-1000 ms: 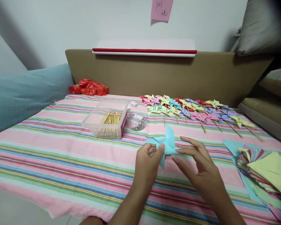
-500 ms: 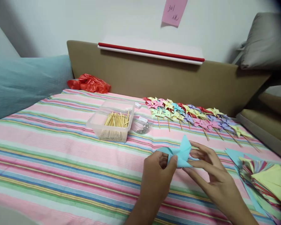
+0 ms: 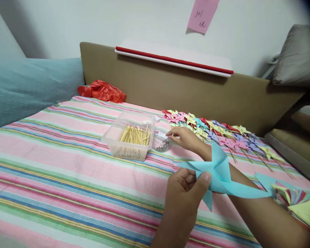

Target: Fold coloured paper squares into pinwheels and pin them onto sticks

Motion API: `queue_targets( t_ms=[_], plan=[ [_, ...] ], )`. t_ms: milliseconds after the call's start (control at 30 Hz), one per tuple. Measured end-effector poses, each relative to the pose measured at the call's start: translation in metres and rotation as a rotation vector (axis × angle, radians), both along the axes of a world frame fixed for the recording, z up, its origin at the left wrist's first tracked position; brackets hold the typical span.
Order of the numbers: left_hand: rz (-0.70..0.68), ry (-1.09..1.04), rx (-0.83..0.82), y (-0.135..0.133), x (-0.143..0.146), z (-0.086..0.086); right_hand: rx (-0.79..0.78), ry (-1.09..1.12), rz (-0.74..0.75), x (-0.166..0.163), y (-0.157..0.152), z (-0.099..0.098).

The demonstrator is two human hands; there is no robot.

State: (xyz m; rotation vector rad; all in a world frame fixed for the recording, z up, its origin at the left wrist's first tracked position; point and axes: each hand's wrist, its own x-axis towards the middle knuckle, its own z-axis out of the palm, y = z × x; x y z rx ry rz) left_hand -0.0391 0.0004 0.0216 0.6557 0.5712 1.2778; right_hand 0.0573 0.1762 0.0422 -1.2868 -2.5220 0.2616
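head view | from wearer's head | forward, down | near striped cloth (image 3: 67, 168), wall (image 3: 144, 24) beyond

The cloth (image 3: 67, 165) left of the box (image 3: 129, 151) leaves room to pass. The box's wall stands left of the fasteners (image 3: 162, 146), pinwheels (image 3: 227, 142) crowd their right, and the blue pinwheel (image 3: 220, 172) juts across the right forearm (image 3: 263, 217).

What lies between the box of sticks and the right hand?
In the head view, a clear container of small metal pieces lies between them, close to the right hand.
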Motion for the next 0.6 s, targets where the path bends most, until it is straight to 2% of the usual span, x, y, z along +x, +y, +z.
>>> queue_targets(
  t_ms=[100,267,600],
  plan=[
    [0.037,-0.05,-0.035,0.001,-0.003,0.004,-0.149,-0.193,0.08,-0.028,0.029,-0.006],
    [-0.017,-0.161,-0.069,-0.002,-0.004,0.009,-0.301,-0.439,0.057,-0.043,0.055,-0.021],
    [-0.043,-0.17,-0.095,-0.003,0.001,0.007,-0.343,-0.637,-0.024,-0.05,0.06,-0.018]
  ],
)
